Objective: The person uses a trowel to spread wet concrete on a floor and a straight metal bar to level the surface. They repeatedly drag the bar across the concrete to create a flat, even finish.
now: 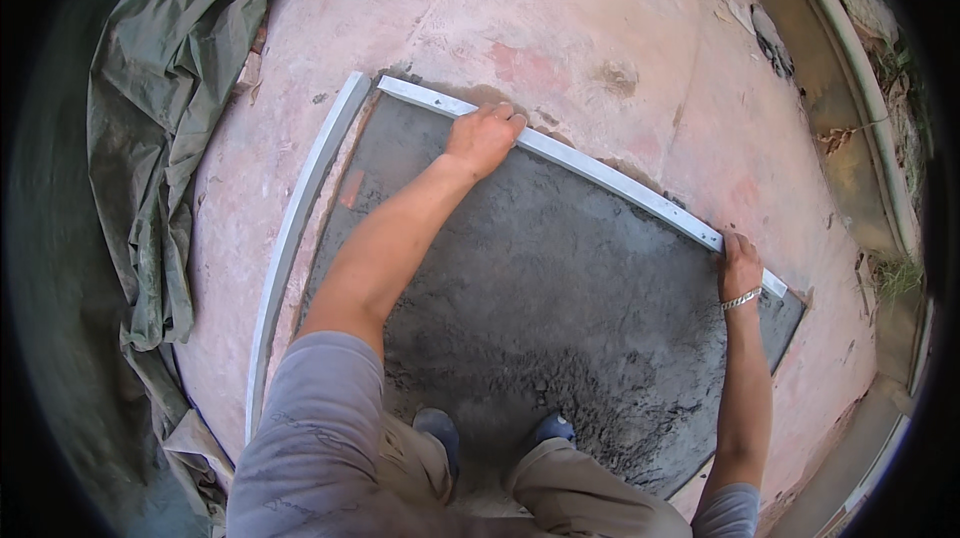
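Note:
A long pale metal bar (610,176) lies diagonally across the far edge of a rectangular patch of grey wet cement (530,278). My left hand (485,141) grips the bar toward its upper left part, fingers curled over it. My right hand (740,268), with a chain bracelet at the wrist, grips it near its lower right end. A second metal bar (298,218) lies along the left side of the patch, on the pinkish floor beside a thin edge strip. The cement looks smoother in the upper part and rough and lumpy near my feet.
My two shoes (438,430) stand at the lower middle of the grey patch. Pinkish concrete floor (610,18) surrounds it. A crumpled green tarp (150,158) lines the left. A raised curved edge (860,78) runs along the right, with weeds (895,276) and debris beside it.

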### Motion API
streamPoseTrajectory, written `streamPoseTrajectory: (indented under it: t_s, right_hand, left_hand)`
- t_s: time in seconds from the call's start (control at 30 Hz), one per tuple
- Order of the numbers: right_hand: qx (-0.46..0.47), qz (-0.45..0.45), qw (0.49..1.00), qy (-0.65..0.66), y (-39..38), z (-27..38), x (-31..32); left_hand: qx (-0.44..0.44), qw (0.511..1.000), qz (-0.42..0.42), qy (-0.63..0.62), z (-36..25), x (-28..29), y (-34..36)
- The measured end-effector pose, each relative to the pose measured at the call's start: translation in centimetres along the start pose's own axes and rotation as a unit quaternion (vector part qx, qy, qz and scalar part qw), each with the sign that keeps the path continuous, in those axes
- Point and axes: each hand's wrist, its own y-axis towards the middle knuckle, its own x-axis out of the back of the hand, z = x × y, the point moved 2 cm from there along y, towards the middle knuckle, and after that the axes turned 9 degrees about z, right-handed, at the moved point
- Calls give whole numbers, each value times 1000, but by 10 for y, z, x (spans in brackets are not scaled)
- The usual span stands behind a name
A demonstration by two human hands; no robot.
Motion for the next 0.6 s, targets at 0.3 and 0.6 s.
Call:
streamPoseTrajectory:
  t_s: [0.3,0.6]
  right_hand:
    - [25,-18,999,42,0,-9,4]
    - [-39,18,999,-23,-3,-8,7]
  left_hand:
    - [-1,999,31,23,-20,-4,8]
    - [-52,999,1,10,-24,12,8]
